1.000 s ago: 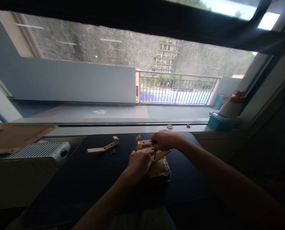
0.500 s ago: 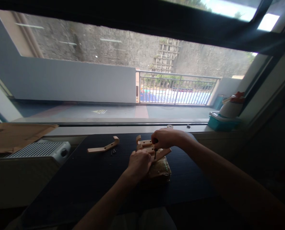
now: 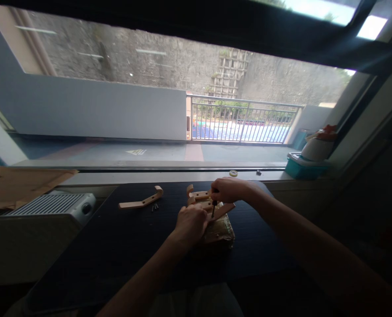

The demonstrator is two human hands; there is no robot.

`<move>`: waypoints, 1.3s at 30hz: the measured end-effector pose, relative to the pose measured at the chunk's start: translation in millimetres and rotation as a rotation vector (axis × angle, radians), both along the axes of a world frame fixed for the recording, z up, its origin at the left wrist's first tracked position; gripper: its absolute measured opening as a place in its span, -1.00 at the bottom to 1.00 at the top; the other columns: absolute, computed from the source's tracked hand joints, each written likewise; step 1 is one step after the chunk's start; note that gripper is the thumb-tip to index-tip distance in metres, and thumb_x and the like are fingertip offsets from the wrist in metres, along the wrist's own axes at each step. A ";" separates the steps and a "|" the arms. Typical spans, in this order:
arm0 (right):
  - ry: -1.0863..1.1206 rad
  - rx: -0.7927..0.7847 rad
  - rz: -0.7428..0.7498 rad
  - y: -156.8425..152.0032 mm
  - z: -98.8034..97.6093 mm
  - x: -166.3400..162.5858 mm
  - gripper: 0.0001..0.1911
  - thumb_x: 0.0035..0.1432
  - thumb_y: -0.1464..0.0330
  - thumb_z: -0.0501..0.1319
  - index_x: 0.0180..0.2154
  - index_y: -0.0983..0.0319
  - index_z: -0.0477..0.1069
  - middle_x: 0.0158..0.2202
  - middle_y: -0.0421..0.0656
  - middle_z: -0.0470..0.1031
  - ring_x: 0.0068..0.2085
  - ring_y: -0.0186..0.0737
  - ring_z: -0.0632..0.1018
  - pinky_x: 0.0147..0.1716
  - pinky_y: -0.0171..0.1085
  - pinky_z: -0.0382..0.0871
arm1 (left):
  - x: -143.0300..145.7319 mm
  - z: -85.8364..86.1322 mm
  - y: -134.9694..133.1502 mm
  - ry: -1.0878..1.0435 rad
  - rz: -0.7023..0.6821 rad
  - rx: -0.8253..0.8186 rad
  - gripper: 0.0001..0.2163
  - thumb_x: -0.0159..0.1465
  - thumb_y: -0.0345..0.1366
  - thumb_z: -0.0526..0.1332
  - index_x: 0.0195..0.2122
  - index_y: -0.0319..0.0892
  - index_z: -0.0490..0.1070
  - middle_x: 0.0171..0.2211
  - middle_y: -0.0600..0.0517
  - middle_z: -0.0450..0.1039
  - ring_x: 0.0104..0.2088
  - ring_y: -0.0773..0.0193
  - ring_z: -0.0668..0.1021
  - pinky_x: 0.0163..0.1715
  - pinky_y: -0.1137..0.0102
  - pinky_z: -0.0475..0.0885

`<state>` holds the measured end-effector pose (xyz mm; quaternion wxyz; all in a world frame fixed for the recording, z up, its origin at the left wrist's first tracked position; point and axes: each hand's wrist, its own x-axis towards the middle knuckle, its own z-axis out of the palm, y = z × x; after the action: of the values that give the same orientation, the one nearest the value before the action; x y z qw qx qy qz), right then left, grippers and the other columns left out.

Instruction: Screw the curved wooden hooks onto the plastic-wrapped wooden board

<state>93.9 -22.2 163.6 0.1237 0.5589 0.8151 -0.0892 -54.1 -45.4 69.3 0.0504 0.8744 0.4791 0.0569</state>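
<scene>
My left hand (image 3: 191, 222) is closed on a small wooden assembly (image 3: 200, 200) of light slats with holes, pressing it down on a brown packet (image 3: 219, 231) on the dark table (image 3: 116, 246). My right hand (image 3: 228, 189) is closed round a small dark screwdriver (image 3: 213, 208), held upright with its tip on the wood between the two hands. A separate curved wooden piece (image 3: 141, 200) lies to the left, with a few dark screws (image 3: 154, 207) beside it.
A white radiator (image 3: 55, 204) with cardboard (image 3: 20, 180) on it stands at the left. On the window sill are a teal box with a white pot (image 3: 309, 160), a small round object (image 3: 233, 173) and a dark bit (image 3: 258, 172). A large window fills the back.
The hands stay on the wooden assembly; the right hand has shifted slightly on the screwdriver. The view has tilted a little.
</scene>
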 end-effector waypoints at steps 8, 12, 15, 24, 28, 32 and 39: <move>0.011 -0.008 0.065 -4.4 6.6 -4.6 -0.75 0.04 0.37 0.16 -0.19 0.18 0.47 -0.31 -0.17 0.50 -0.36 -0.28 0.43 -0.49 -0.36 0.15 | 1.0 1.4 -0.2 -0.003 0.018 -0.013 -0.75 0.24 -0.22 0.05 -0.38 -0.13 0.51 -0.26 -0.05 0.48 -0.26 0.18 0.51 -0.24 0.33 0.32; 0.036 0.032 0.062 0.3 -3.8 -1.5 -0.77 0.05 0.37 0.13 -0.22 0.21 0.47 -0.31 -0.14 0.49 -0.33 -0.27 0.44 -0.49 -0.37 0.14 | 1.3 1.6 0.6 0.003 0.010 -0.010 -0.73 0.24 -0.21 0.04 -0.40 -0.14 0.51 -0.27 -0.05 0.48 -0.27 0.18 0.51 -0.24 0.32 0.33; 0.041 0.026 0.021 2.1 -7.7 0.9 -0.75 0.09 0.31 0.11 -0.21 0.22 0.46 -0.30 -0.12 0.49 -0.33 -0.26 0.45 -0.49 -0.37 0.14 | 0.9 1.2 0.4 -0.003 0.017 -0.013 -0.74 0.25 -0.20 0.04 -0.38 -0.13 0.51 -0.26 -0.03 0.48 -0.26 0.20 0.51 -0.24 0.34 0.33; -0.008 0.028 -0.009 -4.3 5.5 2.5 -0.70 0.12 0.24 0.11 -0.15 0.22 0.45 -0.31 -0.11 0.51 -0.38 -0.27 0.44 -0.45 -0.34 0.17 | -1.0 1.0 0.8 0.011 -0.007 0.007 -0.77 0.22 -0.23 0.07 -0.37 -0.11 0.51 -0.26 -0.03 0.48 -0.27 0.19 0.50 -0.25 0.34 0.33; 0.039 0.044 0.077 -6.5 5.2 0.7 -0.77 0.12 0.34 0.09 -0.20 0.19 0.46 -0.30 -0.15 0.51 -0.35 -0.29 0.46 -0.45 -0.36 0.17 | -0.2 2.6 -0.2 0.025 0.005 0.003 -0.78 0.21 -0.22 0.08 -0.39 -0.12 0.51 -0.25 -0.02 0.48 -0.24 0.20 0.50 -0.24 0.36 0.33; 0.069 0.124 0.107 -6.8 -5.7 -4.2 -0.76 0.15 0.35 0.05 -0.21 0.24 0.44 -0.27 -0.08 0.51 -0.29 -0.22 0.48 -0.44 -0.35 0.18 | 1.1 4.5 -1.0 0.035 0.013 -0.003 -0.78 0.21 -0.23 0.08 -0.39 -0.12 0.51 -0.25 -0.03 0.48 -0.25 0.19 0.51 -0.25 0.36 0.33; 0.078 0.170 -0.011 -4.0 -18.1 -9.2 -0.70 0.19 0.27 0.02 -0.19 0.30 0.41 -0.24 0.01 0.50 -0.30 -0.19 0.48 -0.43 -0.34 0.20 | -0.3 -1.6 1.3 0.008 -0.009 0.031 -0.74 0.23 -0.21 0.04 -0.39 -0.13 0.50 -0.30 -0.04 0.49 -0.29 0.17 0.51 -0.29 0.34 0.33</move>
<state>84.7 -26.2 145.5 0.0436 0.5678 0.8209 -0.0421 -54.4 -44.1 67.7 0.0353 0.8775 0.4745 0.0606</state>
